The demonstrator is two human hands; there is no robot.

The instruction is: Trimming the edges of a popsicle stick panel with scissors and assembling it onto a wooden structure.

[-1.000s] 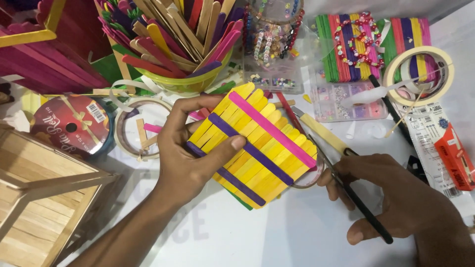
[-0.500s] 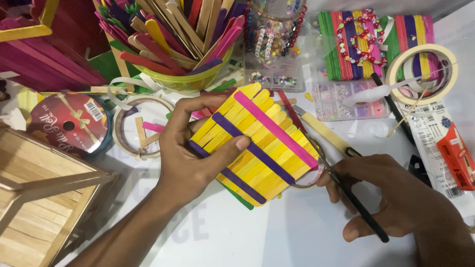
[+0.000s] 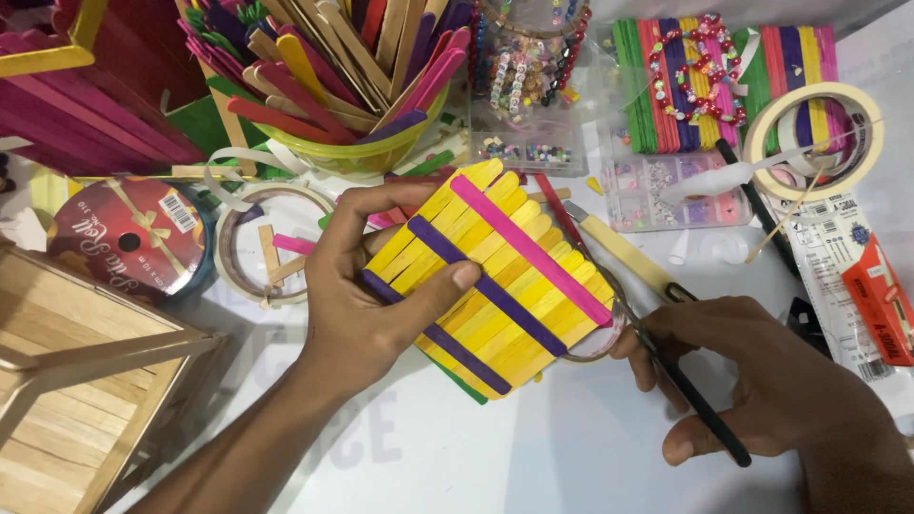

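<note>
While the left hand clamps one raft of yellow craft sticks from its left edge, thumb pressed on top and fingers curled over the far side, the right hand is closed around one black-handled tool, its tip reaching in under the raft's right corner. Three cross sticks lie over the yellow ones: two purple and one pink. The raft sits at the middle of the white tabletop, lifted slightly at the left; its yellow sticks run from near left to far right, while the long cross sticks run from far left to near right. A green stick edge peeks out beneath its near side.

Far left of centre stands one yellow-green cup crammed with coloured sticks. Two tape rolls show: one brownish roll just left of the left hand, one cream roll at far right. One round dark red ribbon spool with a white barcode sticker lies at left. At near left sits one plain wooden stick box. One long white package with a red rectangular label lies at the right edge, angled far left to near right. A clear bead tray rests beyond the right hand
</note>
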